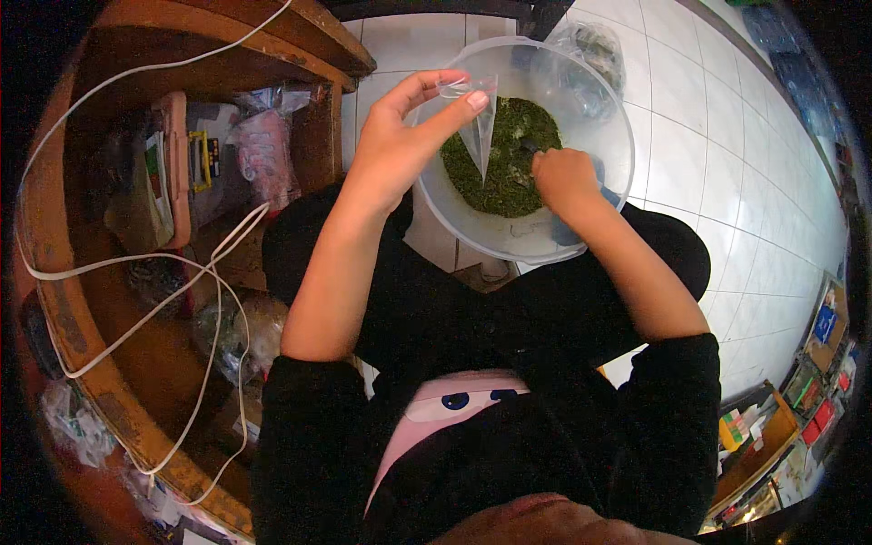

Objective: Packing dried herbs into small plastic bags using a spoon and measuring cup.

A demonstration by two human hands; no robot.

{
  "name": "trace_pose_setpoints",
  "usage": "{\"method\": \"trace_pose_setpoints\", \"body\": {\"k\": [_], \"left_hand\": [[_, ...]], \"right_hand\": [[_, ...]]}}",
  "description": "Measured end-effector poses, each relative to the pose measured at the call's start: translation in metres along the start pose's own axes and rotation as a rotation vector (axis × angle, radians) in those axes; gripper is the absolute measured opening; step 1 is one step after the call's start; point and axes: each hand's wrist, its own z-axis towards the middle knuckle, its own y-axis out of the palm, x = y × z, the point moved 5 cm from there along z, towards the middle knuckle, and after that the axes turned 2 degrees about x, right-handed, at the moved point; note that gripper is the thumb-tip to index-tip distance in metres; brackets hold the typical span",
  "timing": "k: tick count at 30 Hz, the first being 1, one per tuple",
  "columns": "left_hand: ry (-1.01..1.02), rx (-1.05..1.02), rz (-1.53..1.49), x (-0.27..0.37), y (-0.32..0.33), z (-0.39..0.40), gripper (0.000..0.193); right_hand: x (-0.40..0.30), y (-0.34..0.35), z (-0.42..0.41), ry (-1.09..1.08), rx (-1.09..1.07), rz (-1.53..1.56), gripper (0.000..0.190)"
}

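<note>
Between the thumb and fingers of my left hand (415, 119) is the top edge of a clear plastic cone (485, 133), its point downward. The cone hangs over a round translucent plastic tub (521, 252) that holds a heap of finely cut dark green plant matter (504, 197). Inside the tub's right half, my right hand (565, 178) is closed around the handle of a small dark utensil (530, 144); its far end is at the green heap and hard to make out. Whether the cone has anything in it cannot be told.
A clear plastic bag with green matter (596, 54) lies on the white tile floor (681, 150) behind the tub. To the left, a wooden cabinet (75, 334) holds bagged items, with a white cable (146, 68) looped across it. An open wooden drawer or box (763, 443) stands at lower right.
</note>
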Motion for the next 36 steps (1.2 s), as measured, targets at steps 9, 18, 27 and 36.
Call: {"method": "trace_pose_setpoints", "body": {"k": [9, 18, 27, 36], "left_hand": [[0.013, -0.030, -0.060, 0.006, 0.005, -0.003, 0.039], [0.023, -0.048, -0.062, 0.007, 0.007, -0.003, 0.038], [0.004, -0.032, -0.082, 0.005, 0.005, -0.004, 0.037], [0.012, -0.046, -0.069, 0.004, 0.005, -0.002, 0.040]], "right_hand": [[-0.009, -0.001, 0.001, -0.180, -0.079, 0.095, 0.017], [-0.016, 0.002, 0.007, -0.221, -0.205, 0.261, 0.023], [-0.005, -0.018, 0.011, -0.227, -0.286, 0.660, 0.032], [0.012, -0.032, 0.009, -0.129, -0.143, 0.532, 0.031]]}}
